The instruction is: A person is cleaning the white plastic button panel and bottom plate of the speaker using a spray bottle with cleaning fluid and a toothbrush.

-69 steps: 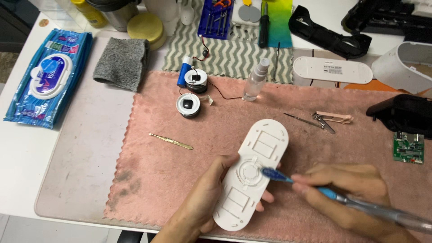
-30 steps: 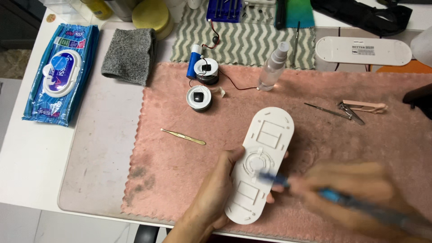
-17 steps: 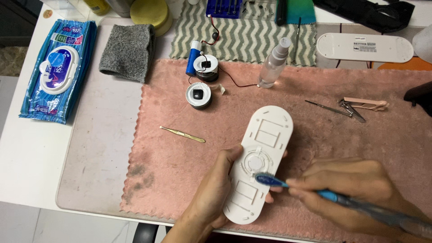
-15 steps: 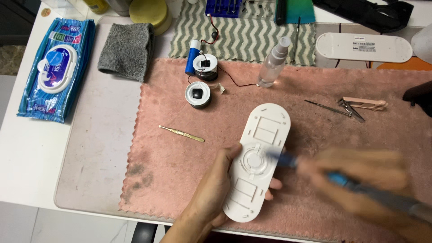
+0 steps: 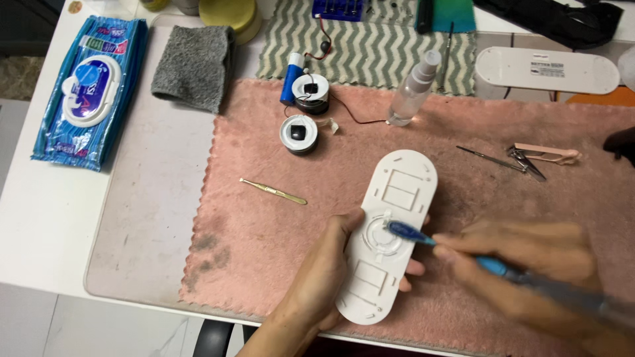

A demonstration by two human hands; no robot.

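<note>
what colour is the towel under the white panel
Pink, with dark smudges; the towel shows best in the head view.

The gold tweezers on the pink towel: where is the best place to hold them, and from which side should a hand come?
Grip the gold tweezers at mid-length, pinching across the thin sides from above. They lie flat on the pink towel, apart from other things, so a top pinch probably works; the left hand is nearest.

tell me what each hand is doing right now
Left hand: closed around the white oval panel, holding it.
Right hand: closed on a blue brush, its head on the panel's round centre.
</note>
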